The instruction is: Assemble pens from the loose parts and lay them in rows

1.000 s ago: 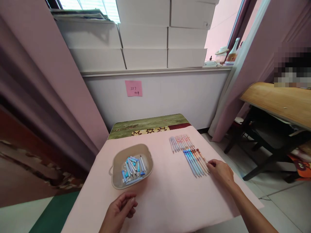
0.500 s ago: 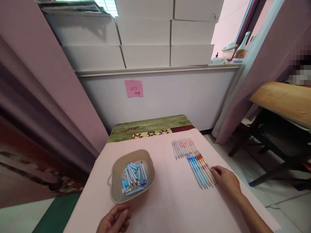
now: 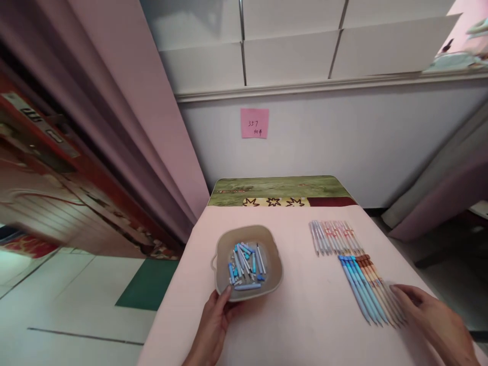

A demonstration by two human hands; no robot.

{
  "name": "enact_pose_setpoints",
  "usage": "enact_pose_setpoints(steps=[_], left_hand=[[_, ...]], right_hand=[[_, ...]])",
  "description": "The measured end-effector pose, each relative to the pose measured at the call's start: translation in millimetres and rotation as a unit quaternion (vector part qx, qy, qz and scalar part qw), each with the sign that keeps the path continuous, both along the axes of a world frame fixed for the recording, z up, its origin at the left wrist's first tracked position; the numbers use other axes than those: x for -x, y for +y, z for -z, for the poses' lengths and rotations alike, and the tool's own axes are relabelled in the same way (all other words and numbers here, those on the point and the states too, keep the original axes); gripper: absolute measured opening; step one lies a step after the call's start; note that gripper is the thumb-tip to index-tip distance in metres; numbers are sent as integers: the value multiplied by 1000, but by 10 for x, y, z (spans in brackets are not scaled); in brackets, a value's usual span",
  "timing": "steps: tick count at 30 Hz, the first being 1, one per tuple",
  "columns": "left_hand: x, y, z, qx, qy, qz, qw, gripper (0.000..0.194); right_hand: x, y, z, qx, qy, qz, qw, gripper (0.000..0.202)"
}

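My left hand (image 3: 215, 321) grips the near rim of a beige plastic basin (image 3: 278, 277), its thumb over the edge and its other fingers underneath or outside. Inside the basin lie loose blue and white pen parts (image 3: 244, 264): barrels, caps and thin refills. At the right, my right hand (image 3: 432, 312) rests beside a row of pens, fingertips touching the outermost ones, with a gap between thumb and forefinger. That row holds blue pens (image 3: 362, 292) on its left and brown-topped cream pens (image 3: 377, 284) on its right. Whether the hidden fingers press on a pen is unclear.
A second row of pale, pink-patterned pens (image 3: 335, 237) lies behind the first. The pink-covered table (image 3: 293, 315) ends at a green wood-patterned strip (image 3: 278, 184). A pink note (image 3: 254, 123) is stuck on the wall, and curtains hang at both sides.
My left hand has gone from beside the basin to gripping its rim. My right hand stays at the pens' right edge. The view has turned left and down.
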State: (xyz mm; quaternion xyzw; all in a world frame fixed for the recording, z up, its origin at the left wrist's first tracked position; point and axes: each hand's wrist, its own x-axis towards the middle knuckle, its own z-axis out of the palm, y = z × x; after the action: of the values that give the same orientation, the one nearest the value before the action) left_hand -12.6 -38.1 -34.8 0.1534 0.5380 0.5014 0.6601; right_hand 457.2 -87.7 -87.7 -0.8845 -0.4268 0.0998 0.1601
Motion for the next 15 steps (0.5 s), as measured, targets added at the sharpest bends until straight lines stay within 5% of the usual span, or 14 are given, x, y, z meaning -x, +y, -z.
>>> enact_pose_setpoints(steps=[3,6,11,15], left_hand=[[14,118,5,-3,-2,10,1000,39],[43,210,-9,-1,27,33,999,40],[97,297,-22,-10,85,91,992,42],[135,288,-35,7,115,110,987,45]], right_hand=[[234,137,-282,-9,24,59,998,42],[654,351,-553,-82,12,43,996,39],[1567,744,-818,-226,110,-140,958,32],[2311,1081,-938,-161,143,-342,914,24]])
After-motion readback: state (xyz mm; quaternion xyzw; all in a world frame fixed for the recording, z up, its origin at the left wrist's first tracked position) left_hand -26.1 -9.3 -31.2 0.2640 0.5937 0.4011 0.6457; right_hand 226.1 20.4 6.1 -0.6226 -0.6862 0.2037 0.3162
